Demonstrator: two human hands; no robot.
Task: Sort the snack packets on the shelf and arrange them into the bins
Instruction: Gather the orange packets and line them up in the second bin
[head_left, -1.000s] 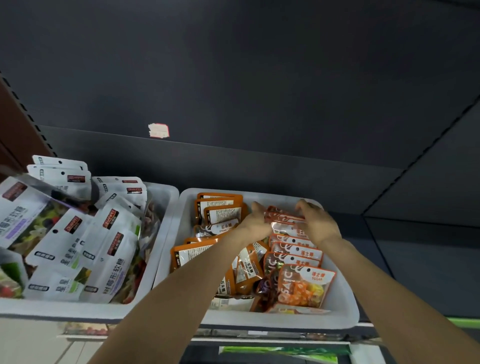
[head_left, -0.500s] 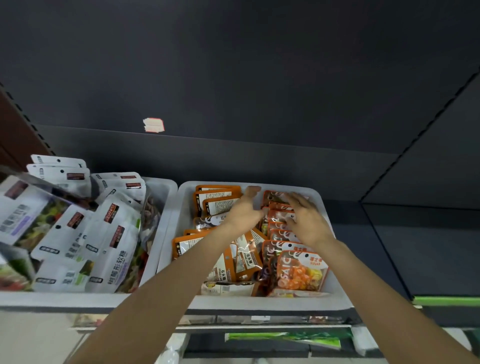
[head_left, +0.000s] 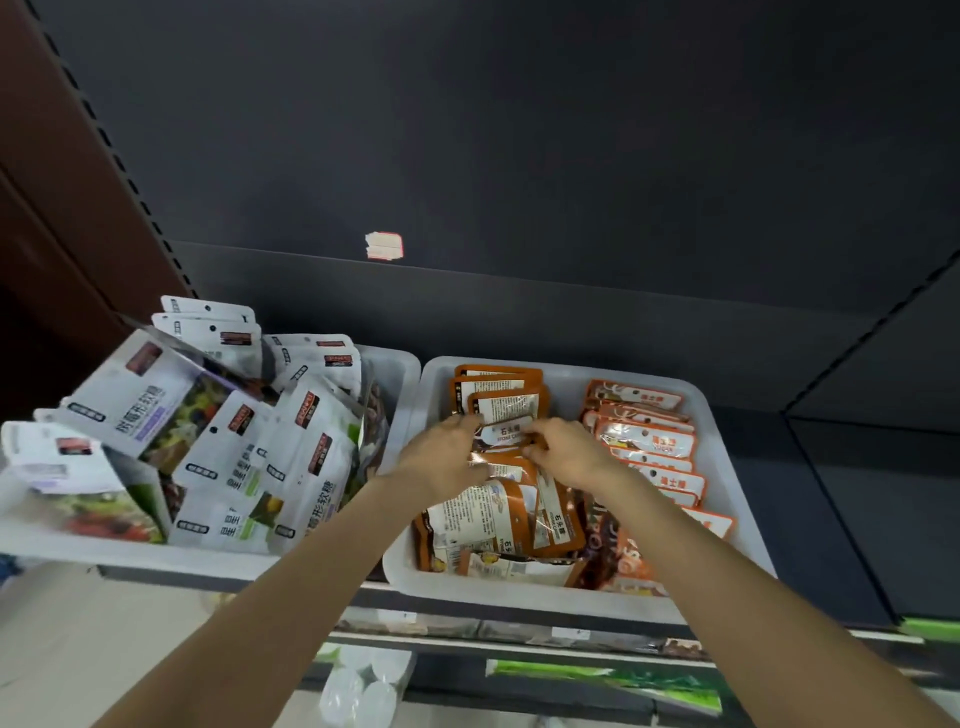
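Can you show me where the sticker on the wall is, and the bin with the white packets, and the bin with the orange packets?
sticker (head_left: 384, 246): head view, middle of the label.
white-packet bin (head_left: 400, 364): head view, its far right corner rim.
orange-packet bin (head_left: 737, 483): head view, bare right wall.

A shop — dark shelving, bins of snack packets.

left hand: over right bin, fingers curled, pinching a packet's edge | right hand: just beside it, same grip | forearms converge
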